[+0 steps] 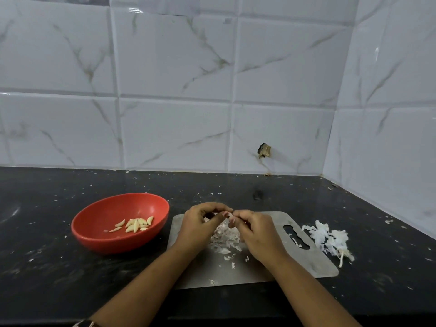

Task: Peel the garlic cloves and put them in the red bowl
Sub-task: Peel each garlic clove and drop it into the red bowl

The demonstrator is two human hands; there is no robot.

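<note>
The cutting board [316,263] is dull grey metal with a matt finish. At its 9 o'clock, the red bowl [99,223] looks like smooth plastic with a soft sheen, and the peeled cloves [136,225] in it are pale and smooth. At 3 o'clock lie dry, papery skins [330,239]. The black stone counter [47,267] is polished and speckled. The wall tiles [174,67] are glossy and marble-veined.

Nothing here can be read. The red bowl [111,244] at nine o'clock, the steel board [315,263] in the middle of the surface and the wall tiles [174,55] at twelve o'clock carry no legible word, label, brand or number.
</note>
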